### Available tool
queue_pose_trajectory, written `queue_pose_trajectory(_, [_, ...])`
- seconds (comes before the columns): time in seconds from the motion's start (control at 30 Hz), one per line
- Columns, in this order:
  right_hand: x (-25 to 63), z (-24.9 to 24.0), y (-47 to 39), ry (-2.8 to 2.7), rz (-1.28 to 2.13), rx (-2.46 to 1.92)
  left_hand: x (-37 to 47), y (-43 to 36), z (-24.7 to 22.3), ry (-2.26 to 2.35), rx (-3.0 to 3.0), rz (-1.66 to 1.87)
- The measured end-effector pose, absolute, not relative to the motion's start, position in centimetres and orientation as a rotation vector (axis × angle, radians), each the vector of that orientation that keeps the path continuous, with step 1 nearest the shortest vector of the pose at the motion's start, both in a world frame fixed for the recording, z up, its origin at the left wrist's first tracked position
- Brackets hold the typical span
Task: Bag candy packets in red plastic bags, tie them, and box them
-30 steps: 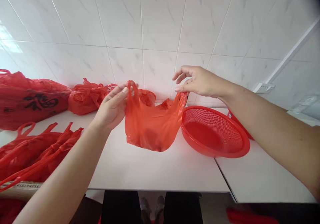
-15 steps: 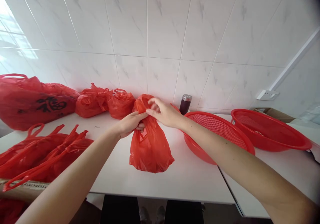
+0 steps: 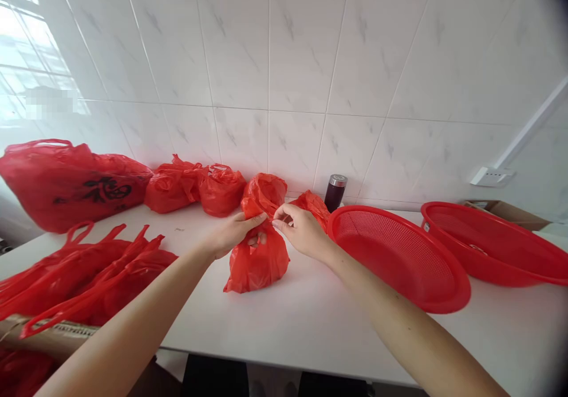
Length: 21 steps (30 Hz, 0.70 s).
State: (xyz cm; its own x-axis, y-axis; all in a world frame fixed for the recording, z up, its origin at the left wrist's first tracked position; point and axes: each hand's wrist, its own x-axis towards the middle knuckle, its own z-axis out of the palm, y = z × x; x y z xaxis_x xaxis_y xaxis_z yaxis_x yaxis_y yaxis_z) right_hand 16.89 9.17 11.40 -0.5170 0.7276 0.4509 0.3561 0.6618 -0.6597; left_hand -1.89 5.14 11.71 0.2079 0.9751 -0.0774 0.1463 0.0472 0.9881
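A red plastic bag (image 3: 260, 264) hangs gathered at its neck just above the white table, its lower part rounded out by contents I cannot make out. My left hand (image 3: 237, 231) is closed round the neck, thumb on top and fingertips showing through the handle gap. Beside it my right hand (image 3: 298, 226) pinches at the bag's right edge, thumb and forefinger together. Behind the hands another red bag (image 3: 266, 189) stands against the wall, partly overlapped by the held one.
Filled red bags (image 3: 222, 189) line the tiled wall, with a big printed bag (image 3: 75, 184) at far left. More bags (image 3: 102, 267) lie on a carton at front left. A dark bottle (image 3: 335, 193) stands behind a red mesh basket (image 3: 399, 267); a second basket (image 3: 492, 249) is further right.
My right hand has drawn a little to the right and its fingers have closed into a pinch. The held bag has swung slightly left. The view has shifted a bit.
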Motion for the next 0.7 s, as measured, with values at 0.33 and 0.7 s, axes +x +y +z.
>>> queue_pose_trajectory(0.33, [17.6, 11.7, 5.3, -2.052, 0.774, -0.349, -1.8, 4.6, 12.6, 0.937, 1.377, 1.002])
queue_pose_trajectory(0.7, [15.2, 6.3, 7.6, -1.713, 1.273, -0.528, 0.7, 3.6, 9.9, 1.691, 2.431, 0.979])
